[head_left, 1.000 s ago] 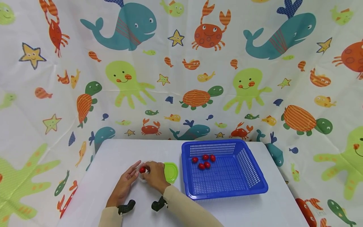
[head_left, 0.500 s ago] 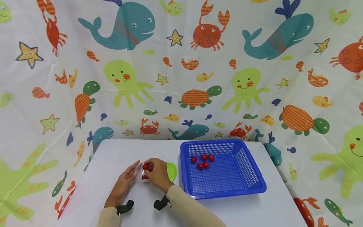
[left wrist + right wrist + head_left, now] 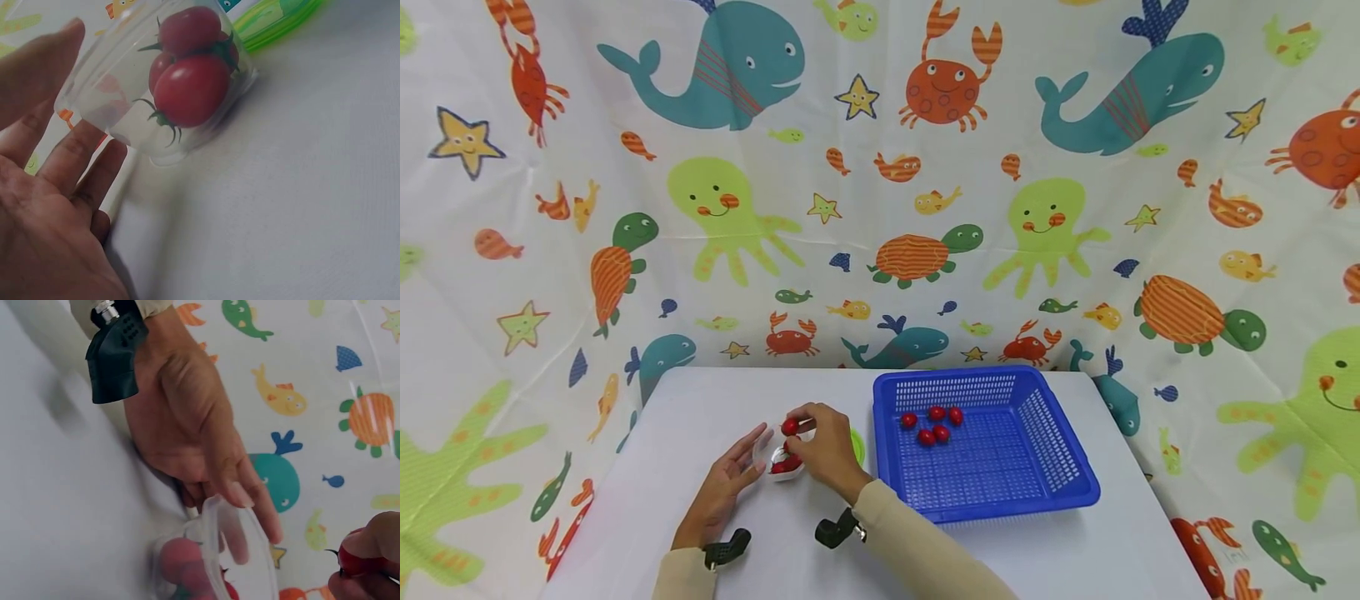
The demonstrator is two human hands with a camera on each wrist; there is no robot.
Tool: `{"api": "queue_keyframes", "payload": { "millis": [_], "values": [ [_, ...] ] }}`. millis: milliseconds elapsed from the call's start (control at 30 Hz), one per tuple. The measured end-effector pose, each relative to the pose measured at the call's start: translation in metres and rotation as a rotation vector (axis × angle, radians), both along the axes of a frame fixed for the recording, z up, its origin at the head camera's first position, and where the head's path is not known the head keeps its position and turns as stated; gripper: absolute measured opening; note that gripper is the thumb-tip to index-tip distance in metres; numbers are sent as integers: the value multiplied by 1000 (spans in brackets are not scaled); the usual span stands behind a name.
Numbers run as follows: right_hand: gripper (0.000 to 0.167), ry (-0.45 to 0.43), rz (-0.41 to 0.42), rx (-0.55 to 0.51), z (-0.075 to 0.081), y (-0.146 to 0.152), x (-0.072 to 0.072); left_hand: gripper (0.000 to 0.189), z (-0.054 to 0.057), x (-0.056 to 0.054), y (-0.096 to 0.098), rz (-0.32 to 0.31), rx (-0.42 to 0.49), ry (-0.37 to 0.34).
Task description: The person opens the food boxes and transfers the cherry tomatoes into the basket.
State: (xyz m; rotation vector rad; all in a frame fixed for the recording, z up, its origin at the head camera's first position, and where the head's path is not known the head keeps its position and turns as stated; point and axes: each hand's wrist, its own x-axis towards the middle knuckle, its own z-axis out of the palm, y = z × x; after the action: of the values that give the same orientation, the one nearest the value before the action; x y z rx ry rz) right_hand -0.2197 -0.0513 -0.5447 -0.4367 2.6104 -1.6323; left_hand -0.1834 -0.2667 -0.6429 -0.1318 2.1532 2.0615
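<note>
In the head view, my right hand (image 3: 827, 450) pinches a red cherry tomato (image 3: 790, 427) just above a small clear plastic container (image 3: 122, 78). The right wrist view shows that cherry tomato (image 3: 357, 555) between thumb and fingertips, its thin green stem sticking out. Several more tomatoes (image 3: 190, 92) with green stems lie inside the container. My left hand (image 3: 721, 485) is at the container's left side, its fairly straight fingers touching the wall and the thumb near the rim. Part of the container is hidden behind my right hand.
A bright green lid (image 3: 857, 447) lies right of the container, partly covered by my right hand. Farther right stands a blue plastic basket (image 3: 992, 471) with several cherry tomatoes (image 3: 937, 412) toward its back left. A patterned sea-animal curtain (image 3: 850, 225) hangs behind the white table (image 3: 700, 400).
My right hand has moved slightly back and to the right with the cherry tomato, uncovering more of the container and its tomatoes. My left hand stays beside the container.
</note>
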Motion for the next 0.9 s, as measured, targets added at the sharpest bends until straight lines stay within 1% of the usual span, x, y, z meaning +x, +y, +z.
{"api": "queue_keyframes", "payload": {
  "millis": [133, 300, 500, 567, 700, 900],
  "values": [
    [29, 10, 10, -19, 7, 7, -1, 68, 1, -1, -1, -8, 10, -2],
    [31, 20, 26, -45, 18, 17, -2, 69, 3, -2, -2, -17, -4, -14],
    [33, 40, -15, -18, 26, 27, -3, 70, 2, -4, -3, -18, -16, -32],
    [33, 40, -33, 4, 28, 31, -4, 70, 1, -4, -3, -18, -14, -34],
    [32, 31, -50, 6, 30, 40, -7, 70, 1, -4, -3, -19, -6, -32],
    [34, 26, -52, -67, 34, 55, -13, 70, 2, -3, -2, -25, 4, -30]
  ]
}}
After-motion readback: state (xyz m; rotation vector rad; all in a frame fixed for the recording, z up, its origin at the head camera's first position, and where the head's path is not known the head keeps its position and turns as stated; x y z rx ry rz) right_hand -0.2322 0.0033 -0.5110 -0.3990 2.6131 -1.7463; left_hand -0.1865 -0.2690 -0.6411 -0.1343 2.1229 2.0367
